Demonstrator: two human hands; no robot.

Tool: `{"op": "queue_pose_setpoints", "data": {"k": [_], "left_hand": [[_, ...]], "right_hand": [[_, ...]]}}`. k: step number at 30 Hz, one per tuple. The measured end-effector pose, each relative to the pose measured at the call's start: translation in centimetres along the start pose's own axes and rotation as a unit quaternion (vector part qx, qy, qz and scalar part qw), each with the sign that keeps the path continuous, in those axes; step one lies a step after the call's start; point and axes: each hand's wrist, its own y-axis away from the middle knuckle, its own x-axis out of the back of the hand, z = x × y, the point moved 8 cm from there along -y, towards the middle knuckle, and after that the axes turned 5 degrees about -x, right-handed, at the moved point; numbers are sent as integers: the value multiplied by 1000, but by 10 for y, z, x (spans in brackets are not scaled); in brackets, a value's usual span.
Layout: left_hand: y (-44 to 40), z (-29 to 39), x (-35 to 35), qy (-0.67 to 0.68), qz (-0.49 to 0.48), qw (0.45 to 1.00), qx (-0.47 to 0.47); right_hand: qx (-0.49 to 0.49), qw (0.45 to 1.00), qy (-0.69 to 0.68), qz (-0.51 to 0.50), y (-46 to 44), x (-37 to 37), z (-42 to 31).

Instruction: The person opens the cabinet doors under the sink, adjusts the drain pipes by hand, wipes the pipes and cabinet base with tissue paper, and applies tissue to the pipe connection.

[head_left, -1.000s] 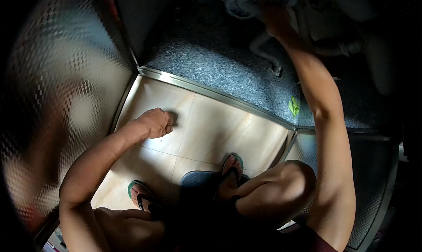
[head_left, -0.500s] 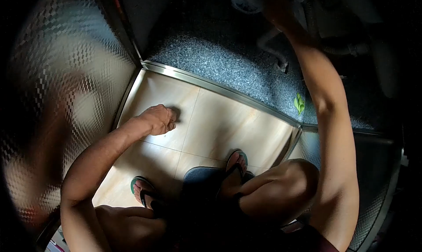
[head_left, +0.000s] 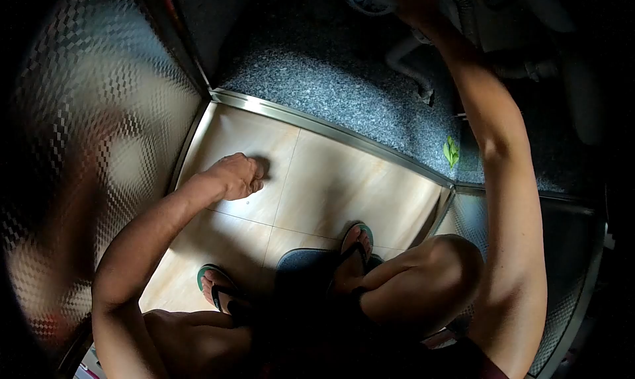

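My left hand (head_left: 237,176) hovers over the pale floor tiles, its fingers curled closed. Whatever lies inside them, if anything, is hidden. Up in the dark recess my right hand (head_left: 418,12) reaches beside a round grey pipe fitting (head_left: 372,0); its fingers are lost in shadow, so I cannot tell whether they grip it. Below that wrist a bent grey drain pipe (head_left: 401,67) runs down to the speckled grey stone floor (head_left: 304,91) of the cabinet.
A green leaf sprig (head_left: 451,153) lies on the stone near the metal sill (head_left: 291,118). A textured cabinet door (head_left: 126,68) stands swung out at left. My sandalled feet (head_left: 357,240) rest on the tiles beside a dark blue mat (head_left: 297,261). Ribbed hoses (head_left: 522,71) sit at right.
The view has shifted slightly. My right forearm sits a little further right, while its hand stays by the pipe fitting. My left hand is almost unmoved.
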Motion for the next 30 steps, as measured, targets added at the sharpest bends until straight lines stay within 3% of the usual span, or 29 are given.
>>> {"op": "queue_pose_setpoints", "data": {"k": [3,9,14,16,18,25,27,30], "left_hand": [[1,0,5,-9,47,998,-32],[0,-3,2,13,-10,1000,19],[2,-1,7,10,0,1000,18],[2,-2,8,14,13,999,31],[2,-4,6,21,13,999,36],[-1,-2,6,0,25,1000,8],[1,-1,5,16,-33,999,41],[2,3,9,-11,10,1000,-6]], "right_hand": [[31,999,-25,0,1,-6,-1],[64,997,-51,4,-5,-7,10],[99,994,-42,-21,-6,-1,4],[5,983,-162,-84,-7,-6,15],[9,984,-158,-82,-12,-15,20],[35,987,-148,-45,-10,-12,21],[43,988,-144,-28,-6,-10,19],[80,986,-130,60,8,3,10]]}}
